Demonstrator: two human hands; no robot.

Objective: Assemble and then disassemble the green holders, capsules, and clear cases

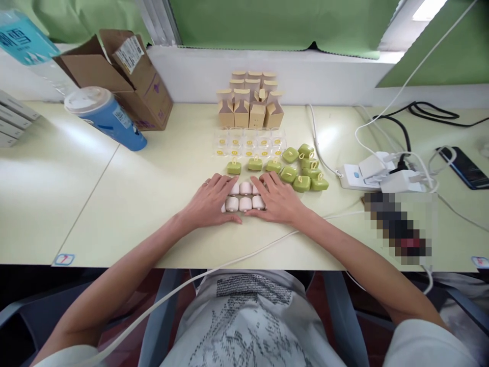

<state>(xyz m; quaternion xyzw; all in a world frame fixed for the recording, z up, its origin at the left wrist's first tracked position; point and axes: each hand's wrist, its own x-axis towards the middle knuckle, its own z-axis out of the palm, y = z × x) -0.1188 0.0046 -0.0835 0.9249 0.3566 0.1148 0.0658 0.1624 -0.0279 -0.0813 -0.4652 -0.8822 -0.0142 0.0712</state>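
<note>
Small pale-pink, rounded cases (245, 204) stand close together in two rows on the table in front of me. My left hand (208, 200) lies around the left end of the rows, and my right hand (280, 200) around the right end. Each hand has its fingers stretched out along the far side and its thumb apart along the near side. Some of the pale cases are partly hidden under the palms and fingers. Just beyond my fingertips lie several small green cases (255, 163) with cream loops, most of them bunched to the right.
Clear plastic trays (250, 142) with yellow marks lie behind the green cases, before open small cardboard boxes (241, 114). A blue cup (114, 120) and brown carton (153, 97) stand left. On the right are a power strip (353, 177), cables and a phone (468, 168). A white cable (244, 253) crosses the near table.
</note>
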